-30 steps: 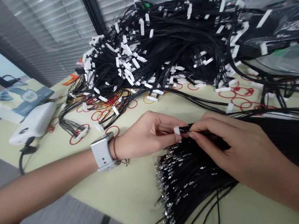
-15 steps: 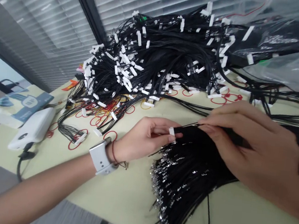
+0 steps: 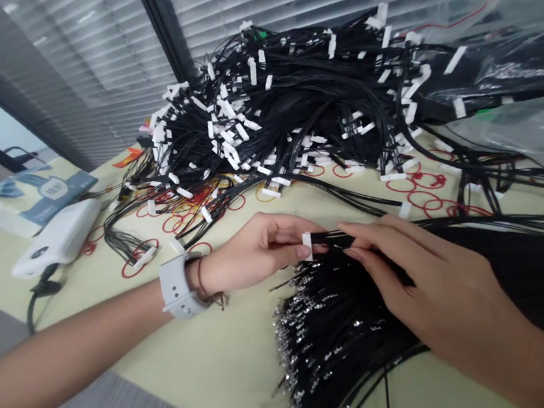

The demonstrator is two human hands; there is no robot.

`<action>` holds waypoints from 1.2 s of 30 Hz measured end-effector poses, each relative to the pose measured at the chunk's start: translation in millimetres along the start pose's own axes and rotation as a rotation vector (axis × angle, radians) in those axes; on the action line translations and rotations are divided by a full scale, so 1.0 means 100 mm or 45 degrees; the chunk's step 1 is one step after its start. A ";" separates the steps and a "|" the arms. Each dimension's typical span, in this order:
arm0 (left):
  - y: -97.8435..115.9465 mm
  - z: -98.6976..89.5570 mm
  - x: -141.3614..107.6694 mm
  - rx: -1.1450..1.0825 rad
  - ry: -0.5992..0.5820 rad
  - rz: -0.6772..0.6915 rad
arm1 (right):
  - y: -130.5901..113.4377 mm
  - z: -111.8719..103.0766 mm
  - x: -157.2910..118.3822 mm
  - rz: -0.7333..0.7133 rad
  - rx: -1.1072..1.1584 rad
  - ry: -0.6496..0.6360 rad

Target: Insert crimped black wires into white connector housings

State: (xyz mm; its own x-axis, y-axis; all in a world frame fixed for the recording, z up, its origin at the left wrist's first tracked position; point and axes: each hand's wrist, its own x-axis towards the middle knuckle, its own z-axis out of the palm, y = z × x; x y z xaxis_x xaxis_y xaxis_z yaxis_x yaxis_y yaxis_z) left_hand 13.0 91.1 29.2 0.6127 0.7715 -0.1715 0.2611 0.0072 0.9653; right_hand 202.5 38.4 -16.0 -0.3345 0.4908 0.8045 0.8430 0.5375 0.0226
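Observation:
Between the thumb and fingers of my left hand (image 3: 267, 249) is a small white connector housing (image 3: 307, 246), held upright. Thin black wires (image 3: 333, 237) run from its right side. My right hand (image 3: 415, 279) is closed with thumb and forefinger pinched around a wire just right of the housing; the exact wire tip is hidden. Below both hands spreads a thick bundle of loose black wires (image 3: 349, 344), its silvery crimped ends fanned toward the left. The bundle passes under my right hand and continues to the right edge.
A large heap of black cables (image 3: 284, 100) with white connectors lies at the back. Red rubber bands (image 3: 430, 199) are scattered on the pale table (image 3: 215, 361). At left are a white power bank (image 3: 59, 239) with a plugged cable and a tissue pack (image 3: 37, 194). Plastic bags (image 3: 530, 132) lie back right.
My right hand has moved left and slightly down, bringing its pinched fingertips closer to the white housing. The left hand keeps its grip on the housing, shifted only slightly.

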 end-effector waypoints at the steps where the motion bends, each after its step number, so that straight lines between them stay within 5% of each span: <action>1: 0.00 0.00 0.00 -0.004 -0.003 0.000 | 0.00 0.00 0.00 0.008 -0.008 0.007; 18: 0.00 0.04 -0.02 0.018 -0.035 -0.022 | -0.01 0.02 -0.02 0.179 0.174 -0.066; 26: 0.01 0.05 -0.03 0.019 -0.098 -0.003 | -0.03 0.02 -0.03 0.084 0.262 -0.043; 36: 0.00 0.04 0.02 0.018 -0.112 0.002 | -0.11 -0.12 -0.01 0.100 0.139 0.145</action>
State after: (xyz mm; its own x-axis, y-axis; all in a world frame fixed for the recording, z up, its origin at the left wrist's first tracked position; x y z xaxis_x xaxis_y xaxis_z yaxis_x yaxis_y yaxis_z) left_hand 16.5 90.1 27.7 0.6760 0.7127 -0.1875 0.2707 -0.0035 0.9627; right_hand 198.1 24.1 -9.8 -0.2144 0.4563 0.8636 0.8117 0.5750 -0.1023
